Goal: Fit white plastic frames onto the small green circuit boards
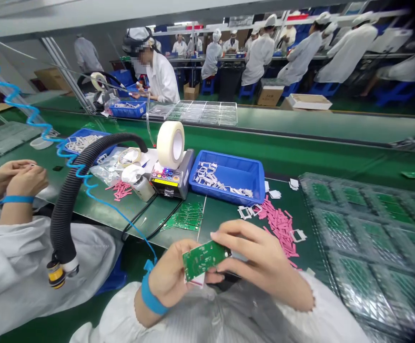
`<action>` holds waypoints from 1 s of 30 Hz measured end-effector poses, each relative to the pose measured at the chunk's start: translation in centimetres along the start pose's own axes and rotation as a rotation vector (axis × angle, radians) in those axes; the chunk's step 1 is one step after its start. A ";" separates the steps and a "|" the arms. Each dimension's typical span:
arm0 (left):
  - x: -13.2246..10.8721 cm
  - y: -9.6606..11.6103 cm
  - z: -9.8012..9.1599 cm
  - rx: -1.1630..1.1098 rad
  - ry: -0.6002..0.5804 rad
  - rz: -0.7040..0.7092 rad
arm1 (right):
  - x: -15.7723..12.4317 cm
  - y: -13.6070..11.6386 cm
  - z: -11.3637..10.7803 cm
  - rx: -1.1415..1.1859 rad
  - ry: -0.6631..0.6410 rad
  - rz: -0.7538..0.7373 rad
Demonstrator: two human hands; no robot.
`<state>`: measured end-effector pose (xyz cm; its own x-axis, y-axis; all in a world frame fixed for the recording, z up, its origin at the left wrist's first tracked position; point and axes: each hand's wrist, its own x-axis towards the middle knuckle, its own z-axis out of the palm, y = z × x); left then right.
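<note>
A small green circuit board [202,258] is held low at the front between both my hands. My left hand [173,278] grips its left end, with a blue wrist strap [150,295] on that wrist. My right hand [260,259] pinches the board's right end, fingers curled round it. A bit of white and pink tape shows at the board's lower edge. Beyond my hands lie a pile of pink strips [280,226] and small white frames [246,212].
A blue bin [253,174] of white frames, a tape dispenser [169,178] with a white roll [171,143], green boards [184,216], clear trays of boards [368,233] at right, a black corrugated hose [71,190]. A co-worker's hands [14,178] at left; more workers behind.
</note>
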<state>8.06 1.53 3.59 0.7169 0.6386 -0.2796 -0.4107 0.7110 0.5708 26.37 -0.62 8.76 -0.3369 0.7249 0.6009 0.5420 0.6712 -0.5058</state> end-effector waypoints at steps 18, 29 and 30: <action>-1.0 1.7 -0.3 0.196 0.023 -0.070 | 3.7 1.0 -0.9 0.172 -0.600 -0.042; -1.0 2.0 -0.4 0.287 0.002 -0.073 | 3.5 0.9 -0.8 0.183 -0.590 -0.039; -1.1 2.0 -0.4 0.294 0.003 -0.067 | 3.4 0.9 -0.8 0.175 -0.588 -0.042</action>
<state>6.26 2.39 4.76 0.7353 0.5941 -0.3261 -0.1812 0.6360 0.7502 26.30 2.34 10.82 -0.7506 0.6279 0.2057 0.4012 0.6806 -0.6131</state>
